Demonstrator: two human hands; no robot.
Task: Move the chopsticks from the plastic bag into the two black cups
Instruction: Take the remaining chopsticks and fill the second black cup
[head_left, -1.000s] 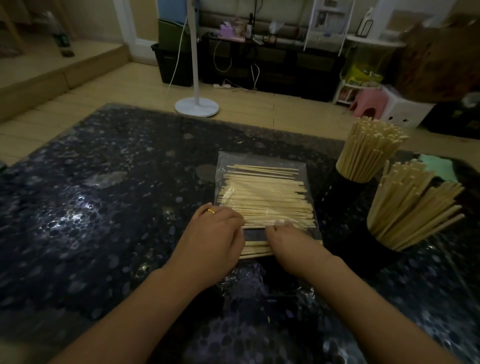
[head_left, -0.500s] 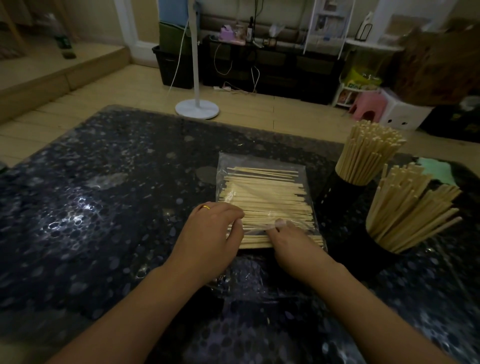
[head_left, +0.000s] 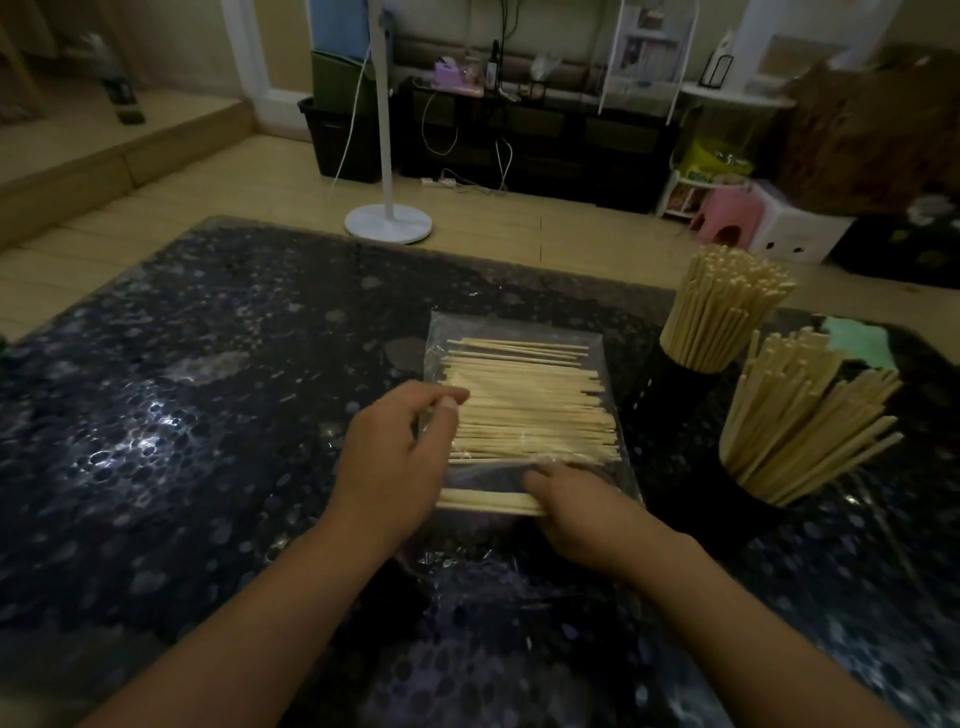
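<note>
Dark, speckled and glossy, the bench (head_left: 156, 415) carries every item of the task; a wooden floor and a white fan stand (head_left: 388, 221) lie beyond it. Places are given relative to the plastic bag (head_left: 524, 332), which lies flat at centre. Left hand (head_left: 387, 457): at the bag's left edge, fingers curled, thumb and fingertips apparently pinching the film there. Chopsticks (head_left: 524, 405): a loose layer inside the bag, lying crosswise; a small bundle (head_left: 485, 501) sits apart at the bag's near edge. Right hand (head_left: 576, 506): at the bag's near edge, fingers curled over the right end of that bundle, seemingly holding it. Right of the bag stand the two black cups, the far cup (head_left: 691, 384) and the near cup (head_left: 748, 499), both already packed with upright sticks. Handling, as judged: the sticks are light, stiff and smooth, prone to roll or fan out; a bundle is best gripped near mid-length. The film is thin and slippery.
</note>
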